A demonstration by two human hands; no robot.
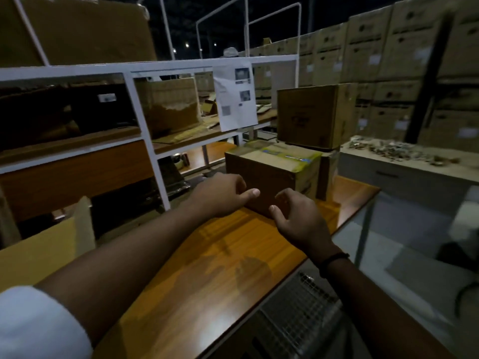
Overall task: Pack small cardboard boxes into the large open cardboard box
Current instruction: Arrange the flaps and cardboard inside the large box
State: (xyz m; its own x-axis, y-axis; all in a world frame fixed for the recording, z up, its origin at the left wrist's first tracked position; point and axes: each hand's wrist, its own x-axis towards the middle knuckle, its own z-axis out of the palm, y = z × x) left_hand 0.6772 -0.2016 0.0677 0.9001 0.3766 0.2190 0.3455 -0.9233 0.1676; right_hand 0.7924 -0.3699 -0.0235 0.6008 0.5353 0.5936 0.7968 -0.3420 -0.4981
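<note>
- forearms reach forward together over the wooden counter [207, 268], the left one coming in from the lower left out of a white sleeve [33, 325], the right one from the lower right with a dark wristband [334, 260] at the wrist.
- left hand [223, 194] sits at the near left corner of the small taped box [280, 161], back of the hand up. its fingers [233, 181] are curled in toward the box's left side and the thumb lies stretched across the front face. whether they really grip the cardboard cannot be told.
- right hand [298, 218] is just in front of the same box, lower and to the right of the left hand, back toward the camera. its fingers [285, 195] are loosely hooked with the thumb spread out toward the box's bottom edge. nothing is held in them, and contact with the box is not clear.
- the two hands are near each other but apart.
- small taped box stands on the far part of the counter, closed, with yellow and blue tape along its top.
- second closed cardboard box [308, 115] stands higher up behind it, to the right.
- tan cardboard flap [39, 252] rises at the left edge beside the counter. the box it belongs to is out of view.
- white shelf frame [145, 120] on the left holds more cardboard, with a printed paper sheet [236, 97] hanging from its top rail.
- stacked cartons [388, 60] fill the dim background on the right.
- metal grid [305, 314] lies below the counter's near right edge, blurred.
</note>
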